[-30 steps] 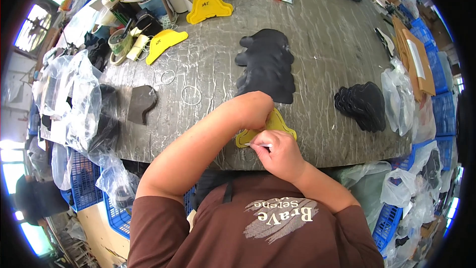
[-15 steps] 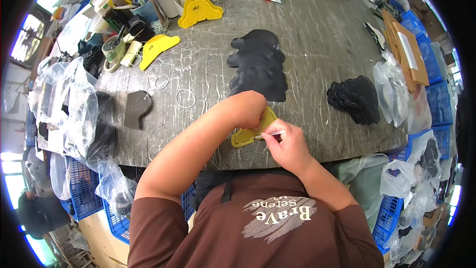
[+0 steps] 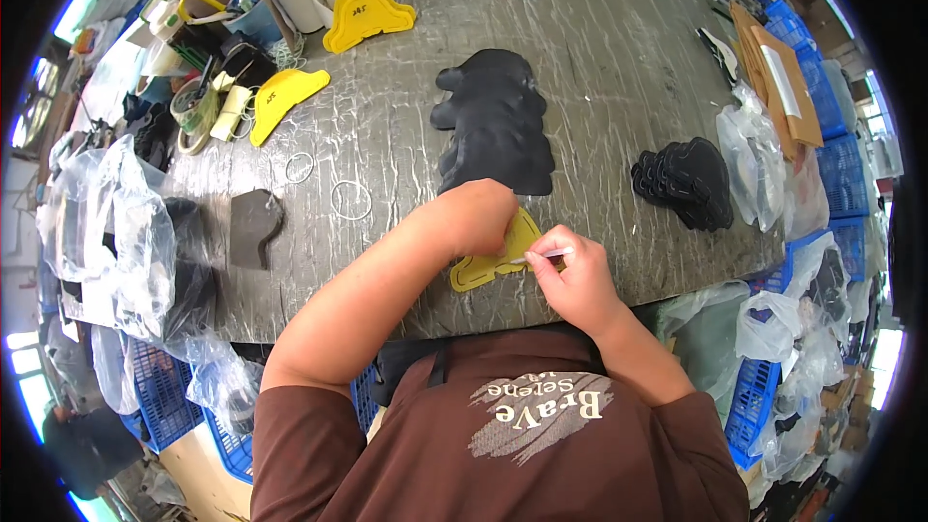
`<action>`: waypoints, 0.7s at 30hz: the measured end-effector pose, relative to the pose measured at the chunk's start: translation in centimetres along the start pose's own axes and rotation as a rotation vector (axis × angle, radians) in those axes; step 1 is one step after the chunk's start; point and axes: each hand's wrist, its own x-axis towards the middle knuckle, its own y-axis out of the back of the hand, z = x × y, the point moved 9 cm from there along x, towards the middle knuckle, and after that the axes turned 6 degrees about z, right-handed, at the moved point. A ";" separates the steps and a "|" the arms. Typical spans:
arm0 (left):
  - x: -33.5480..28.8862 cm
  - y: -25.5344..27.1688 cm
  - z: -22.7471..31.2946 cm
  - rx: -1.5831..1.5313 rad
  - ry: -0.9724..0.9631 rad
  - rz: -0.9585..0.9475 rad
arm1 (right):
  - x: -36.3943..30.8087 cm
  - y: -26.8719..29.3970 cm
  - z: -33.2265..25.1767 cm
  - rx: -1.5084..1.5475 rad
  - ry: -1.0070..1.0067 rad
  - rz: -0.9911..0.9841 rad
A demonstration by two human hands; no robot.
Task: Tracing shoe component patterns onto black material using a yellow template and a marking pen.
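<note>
Clock centred on the yellow slotted template, 12 pointing away from the wearer. Template lies on the dark worktable, near its 6 o'clock edge, partly under the left hand.

Risks, as judged: template could skid or pivot if the left hand's pressure sits too far toward 11 and the slim white pen pushes from 3–4; a line would then run off. Pen tip could also catch a slot's edge and jump. Whether tip touches or hovers: cannot tell. The overlapping black cut pieces, at 12, lie just beyond the left knuckles; a careless forward shove could disturb the row. The black stack at 2 is well apart, less exposed.

Pose: left forearm slants in from 8, wrist flexed, back of hand up, knuckles toward 1. Its fingers are hidden; cannot tell how closed they are or whether they pinch or only press. Right hand sits at 4, forearm rising from 5. Thumb and forefinger close in a pinch around the pen, its tip pointing toward 9, over the template.
</note>
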 end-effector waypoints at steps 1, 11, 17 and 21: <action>0.0 0.0 0.1 -0.004 -0.007 -0.005 | -0.1 0.1 0.3 0.005 -0.043 0.005; 0.4 -0.6 0.0 0.009 -0.083 -0.014 | -0.7 0.9 -0.7 -0.034 -0.020 0.096; 0.3 -0.6 0.0 0.026 -0.075 -0.009 | -0.7 0.5 -1.6 -0.147 0.082 0.061; 0.3 -0.6 -0.1 0.013 -0.063 0.008 | -0.6 1.0 -0.5 -0.040 0.018 0.064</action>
